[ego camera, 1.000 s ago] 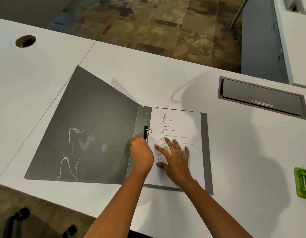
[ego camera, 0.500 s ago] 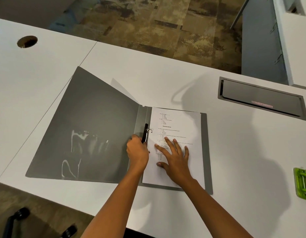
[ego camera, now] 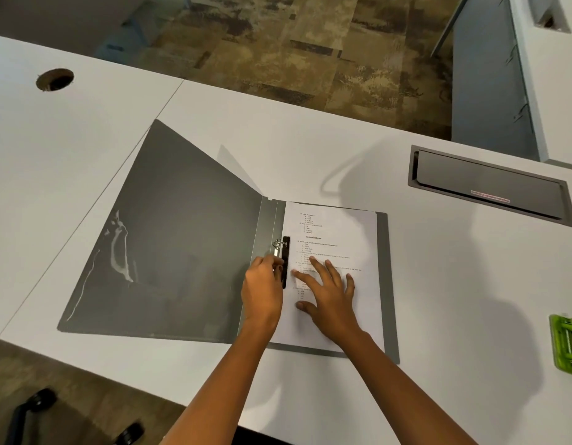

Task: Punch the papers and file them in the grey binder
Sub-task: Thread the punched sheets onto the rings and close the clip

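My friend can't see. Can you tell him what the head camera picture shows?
Two hands work on a grey binder lying open on a white desk: the left hand is at the metal ring clip by the spine, and the right hand presses flat on the printed papers. A green hole punch sits at the desk's right edge.

An office, probably: a broad white worktop with a round cable hole at upper left, a grey flip-lid cable box at right, patterned carpet tiles above, and chair castors at lower left.
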### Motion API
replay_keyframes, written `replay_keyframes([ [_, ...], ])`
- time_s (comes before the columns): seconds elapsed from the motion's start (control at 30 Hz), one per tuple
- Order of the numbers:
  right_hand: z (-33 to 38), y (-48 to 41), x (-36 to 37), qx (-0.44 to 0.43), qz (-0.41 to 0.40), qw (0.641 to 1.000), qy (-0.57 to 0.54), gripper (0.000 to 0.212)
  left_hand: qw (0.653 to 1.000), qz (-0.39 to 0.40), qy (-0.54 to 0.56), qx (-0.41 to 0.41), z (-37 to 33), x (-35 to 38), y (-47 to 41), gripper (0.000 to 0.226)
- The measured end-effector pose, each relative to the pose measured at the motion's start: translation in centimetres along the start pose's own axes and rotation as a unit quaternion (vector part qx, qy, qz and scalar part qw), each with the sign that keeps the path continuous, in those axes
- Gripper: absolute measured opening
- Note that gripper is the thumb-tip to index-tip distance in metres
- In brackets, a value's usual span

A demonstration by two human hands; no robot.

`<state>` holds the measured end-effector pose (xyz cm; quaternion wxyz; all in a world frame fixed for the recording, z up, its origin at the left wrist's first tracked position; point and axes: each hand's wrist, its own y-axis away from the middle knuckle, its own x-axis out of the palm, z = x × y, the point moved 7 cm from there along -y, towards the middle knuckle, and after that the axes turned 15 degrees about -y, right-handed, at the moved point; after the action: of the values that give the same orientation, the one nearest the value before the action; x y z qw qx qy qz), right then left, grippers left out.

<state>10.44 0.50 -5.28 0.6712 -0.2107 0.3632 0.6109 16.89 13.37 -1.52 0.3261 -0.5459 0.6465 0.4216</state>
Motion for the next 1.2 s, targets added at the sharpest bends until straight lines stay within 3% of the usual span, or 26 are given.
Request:
replay_keyframes([
  [0.2, 1.4, -1.7, -2.3, 0.047, -0.054, 0.995, -0.072, 0.044, 0.997, -0.009, 0.044, 0.057, 0.7, -0.4, -0.5, 0.044],
  [0.4, 3.9, -4.0, -1.1, 0.014, 0.011, 0.992, -0.124, 0.072, 0.986, 0.082, 0.054, 0.132, 0.1, 0.0, -1.5, 0.063],
  [0.77, 3.5, -5.5, 0.0, 0.030, 0.012, 0.997, -0.069, 0.078, 0.974, 0.180, 0.093, 0.102, 0.6, 0.2, -2.3, 0.069],
  [0.93, 3.4, -5.9, 0.0, 0.034, 0.009, 0.996, -0.078, 0.081, 0.973, 0.183, 0.094, 0.102, 0.6, -0.3, -2.3, 0.070],
  [1.1, 3.0, -6.6, -0.1, 0.079, -0.006, 0.992, -0.102, 0.058, 0.972, 0.179, 0.113, 0.106, -0.1, -0.8, -2.0, 0.067],
  [1.2, 3.3, -6.4, -0.1, 0.056, 0.006, 0.997, -0.050, 0.074, 0.971, 0.182, 0.112, 0.104, -0.2, -0.9, -1.8, 0.066],
])
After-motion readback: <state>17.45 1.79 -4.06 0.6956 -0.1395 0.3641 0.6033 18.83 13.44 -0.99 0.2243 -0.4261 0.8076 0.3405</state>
